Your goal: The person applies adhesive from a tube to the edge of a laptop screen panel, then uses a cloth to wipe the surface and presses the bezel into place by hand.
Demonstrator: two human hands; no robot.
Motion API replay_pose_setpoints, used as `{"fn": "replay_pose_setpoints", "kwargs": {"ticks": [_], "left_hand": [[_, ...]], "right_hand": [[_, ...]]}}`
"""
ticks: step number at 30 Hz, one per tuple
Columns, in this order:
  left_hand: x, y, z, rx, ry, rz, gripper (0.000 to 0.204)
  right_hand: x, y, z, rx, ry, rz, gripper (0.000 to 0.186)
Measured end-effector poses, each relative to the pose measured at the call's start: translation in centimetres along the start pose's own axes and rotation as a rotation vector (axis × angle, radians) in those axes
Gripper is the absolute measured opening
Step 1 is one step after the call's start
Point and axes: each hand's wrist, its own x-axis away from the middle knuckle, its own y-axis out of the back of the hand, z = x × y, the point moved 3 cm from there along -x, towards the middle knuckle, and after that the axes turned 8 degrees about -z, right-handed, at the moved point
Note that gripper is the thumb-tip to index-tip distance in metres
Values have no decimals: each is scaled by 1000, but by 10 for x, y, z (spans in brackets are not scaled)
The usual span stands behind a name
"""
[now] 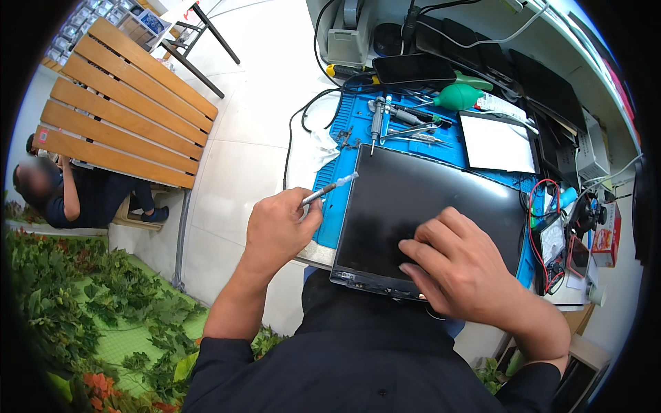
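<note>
A black, glossy flat screen panel (385, 213) lies on the blue work mat (330, 227) in front of me, its near edge close to my body. My left hand (279, 230) is closed around a slim, grey, pen-like tool (323, 193). Something whitish and translucent is at the tool's tip, which points over the panel's left edge. Over the panel's near right part is my right hand (468, 272), its fingers bent and a gap between thumb and forefinger. Nothing shows in that gap. Whether this hand touches the panel I cannot tell.
Tweezers and screwdrivers (413, 131) lie beyond the panel, near a green blower bulb (458, 97) and a phone (413, 69). A white pad (499, 142) sits at the back right. Red leads (533, 227) hang at right. Left, a person (89, 186) sits by a slatted wooden table (131, 103).
</note>
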Motion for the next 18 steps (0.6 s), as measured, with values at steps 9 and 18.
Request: {"fn": "replay_pose_setpoints", "kwargs": {"ticks": [9, 18], "left_hand": [[7, 11, -1, 673, 382, 187, 16], [13, 14, -8, 868, 400, 161, 16]], "right_hand": [[-68, -51, -30, -507, -394, -52, 17], [-78, -77, -29, -806, -619, 49, 27]]}}
